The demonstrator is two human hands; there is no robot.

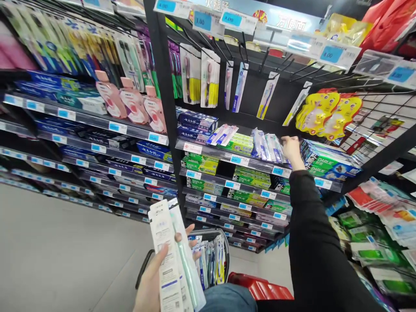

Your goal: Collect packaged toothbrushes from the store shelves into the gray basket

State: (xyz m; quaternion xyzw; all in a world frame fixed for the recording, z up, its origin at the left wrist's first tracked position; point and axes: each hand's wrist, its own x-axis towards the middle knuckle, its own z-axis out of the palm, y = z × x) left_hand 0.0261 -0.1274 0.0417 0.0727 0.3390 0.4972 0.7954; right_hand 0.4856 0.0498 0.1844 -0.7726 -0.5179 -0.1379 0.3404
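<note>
Our left hand [150, 277] is closed around a few long toothbrush packs [173, 255], thumb pressed over the front and fingers coming round from the far side. We hold them tilted, low in the middle of our view, with the printed back of a white card and a pale green brush facing us. Our right hand [292, 151] reaches out in a black sleeve [307, 216] to the top shelf [212, 149], fingers bent at the right end of some loose toothbrush packs lying there [268, 145]; we cannot tell whether it pinches one

Just right of that hand we see green and blue toothpaste boxes [333, 162], and left of the loose packs lie yellow-green boxes [238, 143], two purple and white packs [222, 134] and dark blue boxes [196, 121]. Above them more toothbrushes [208, 80] hang from hooks, with yellow fish-shaped packs [328, 112] to the right. Behind our left hand, a basket [227, 247] holds many upright toothbrush packs [208, 262], near a red plastic thing [261, 286]. Farther left, past a black post [165, 82], three pink bottles [131, 104] stand on another shelf [87, 116] with blue price tags along its edge
</note>
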